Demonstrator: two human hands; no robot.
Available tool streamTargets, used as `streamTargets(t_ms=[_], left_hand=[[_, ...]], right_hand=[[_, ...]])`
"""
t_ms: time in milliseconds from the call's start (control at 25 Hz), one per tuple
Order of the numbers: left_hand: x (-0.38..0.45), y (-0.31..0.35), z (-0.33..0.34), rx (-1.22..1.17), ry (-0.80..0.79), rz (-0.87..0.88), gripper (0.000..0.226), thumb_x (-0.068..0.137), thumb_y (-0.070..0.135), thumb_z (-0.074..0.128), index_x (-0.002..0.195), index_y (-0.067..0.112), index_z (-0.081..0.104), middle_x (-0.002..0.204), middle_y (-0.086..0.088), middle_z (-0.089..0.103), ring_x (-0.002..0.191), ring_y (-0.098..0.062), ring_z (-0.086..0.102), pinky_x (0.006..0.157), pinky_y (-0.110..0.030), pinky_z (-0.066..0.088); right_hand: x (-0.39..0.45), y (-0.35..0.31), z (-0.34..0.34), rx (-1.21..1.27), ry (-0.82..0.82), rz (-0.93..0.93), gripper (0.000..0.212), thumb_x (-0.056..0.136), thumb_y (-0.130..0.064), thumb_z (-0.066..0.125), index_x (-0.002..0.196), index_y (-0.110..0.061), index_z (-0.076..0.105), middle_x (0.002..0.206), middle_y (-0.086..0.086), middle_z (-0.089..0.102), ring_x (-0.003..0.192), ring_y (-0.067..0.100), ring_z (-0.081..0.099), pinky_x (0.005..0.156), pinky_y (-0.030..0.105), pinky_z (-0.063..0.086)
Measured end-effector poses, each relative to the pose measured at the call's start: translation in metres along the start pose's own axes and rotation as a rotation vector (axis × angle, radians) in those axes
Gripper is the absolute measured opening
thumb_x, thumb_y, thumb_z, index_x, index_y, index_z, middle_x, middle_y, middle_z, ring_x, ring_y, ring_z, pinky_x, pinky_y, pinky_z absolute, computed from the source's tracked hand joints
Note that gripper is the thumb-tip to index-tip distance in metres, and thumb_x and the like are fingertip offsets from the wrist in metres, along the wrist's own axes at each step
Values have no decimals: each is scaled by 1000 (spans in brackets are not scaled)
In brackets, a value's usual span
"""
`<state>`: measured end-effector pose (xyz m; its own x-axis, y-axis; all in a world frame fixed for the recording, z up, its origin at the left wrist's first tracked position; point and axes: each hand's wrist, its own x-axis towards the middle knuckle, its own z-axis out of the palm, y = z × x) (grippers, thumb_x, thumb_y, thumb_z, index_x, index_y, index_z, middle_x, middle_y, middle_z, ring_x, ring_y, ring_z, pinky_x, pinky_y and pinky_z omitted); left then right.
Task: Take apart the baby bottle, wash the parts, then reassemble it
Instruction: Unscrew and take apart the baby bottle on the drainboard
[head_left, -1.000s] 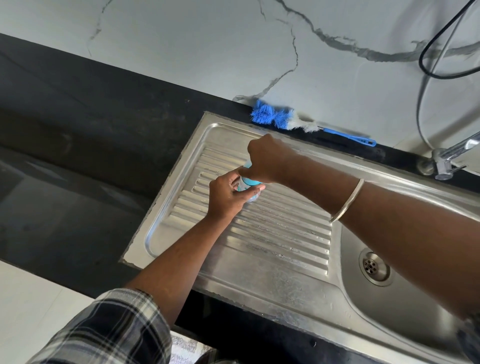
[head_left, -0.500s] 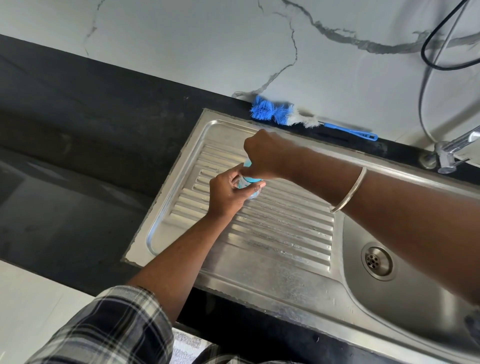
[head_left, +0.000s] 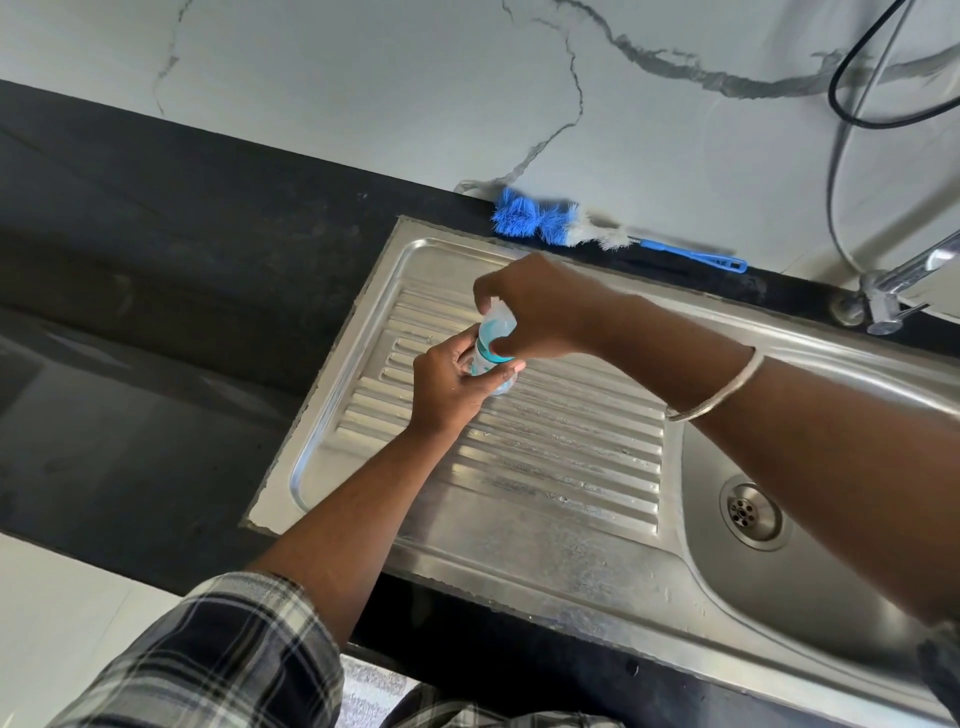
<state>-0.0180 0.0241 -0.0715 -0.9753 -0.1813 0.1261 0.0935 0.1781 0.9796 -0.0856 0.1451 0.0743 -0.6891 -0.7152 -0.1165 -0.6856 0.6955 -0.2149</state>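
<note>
A small clear baby bottle (head_left: 491, 358) with a teal collar and a clear cap stands over the ribbed drainboard (head_left: 545, 457) of a steel sink. My left hand (head_left: 449, 387) wraps around the bottle's lower body. My right hand (head_left: 540, 312) comes from the right and grips the top, fingers on the clear cap and thumb at the teal ring. Most of the bottle is hidden by both hands. A silver bangle (head_left: 719, 392) sits on my right wrist.
A blue and white bottle brush (head_left: 587, 228) lies on the black counter behind the sink, against the marble wall. The sink basin with its drain (head_left: 745, 514) is at the right, and a tap (head_left: 893, 291) stands at the far right. Black cable hangs top right.
My right hand has shifted on the bottle's top, so the clear cap and teal ring now show more. The left hand keeps its hold on the body.
</note>
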Motion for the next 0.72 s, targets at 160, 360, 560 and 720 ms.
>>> streamTargets(t_ms=[160, 360, 560, 720], left_hand=[[-3, 2, 2, 57, 44, 45, 53, 73, 26, 85, 119, 7, 66, 109, -2, 73, 101, -17, 70, 87, -34, 58], [-4, 7, 4, 122, 53, 82, 48, 75, 32, 83, 115, 12, 66, 104, 1, 73, 95, -11, 69, 81, -23, 57], [-5, 10, 4, 186, 65, 115, 50, 77, 37, 80, 117, 11, 65, 107, 1, 72, 97, -10, 68, 80, -22, 57], [-4, 10, 4, 229, 67, 120, 54, 74, 40, 82, 118, 14, 63, 106, 6, 69, 95, -6, 65, 81, -17, 55]], right_hand=[[-38, 42, 21, 285, 342, 411, 34, 76, -34, 66, 106, -17, 59, 85, 5, 66, 72, 22, 59, 64, 26, 46], [-65, 84, 84, 91, 96, 660, 46, 77, -39, 70, 113, -15, 55, 105, 13, 65, 94, 32, 60, 72, 34, 47], [-62, 84, 102, 123, 25, 685, 50, 75, -43, 70, 115, -19, 54, 108, 11, 64, 95, 30, 60, 75, 37, 50], [-57, 67, 83, 20, 202, 670, 63, 80, -68, 53, 121, -20, 51, 112, 10, 60, 94, 29, 61, 70, 34, 48]])
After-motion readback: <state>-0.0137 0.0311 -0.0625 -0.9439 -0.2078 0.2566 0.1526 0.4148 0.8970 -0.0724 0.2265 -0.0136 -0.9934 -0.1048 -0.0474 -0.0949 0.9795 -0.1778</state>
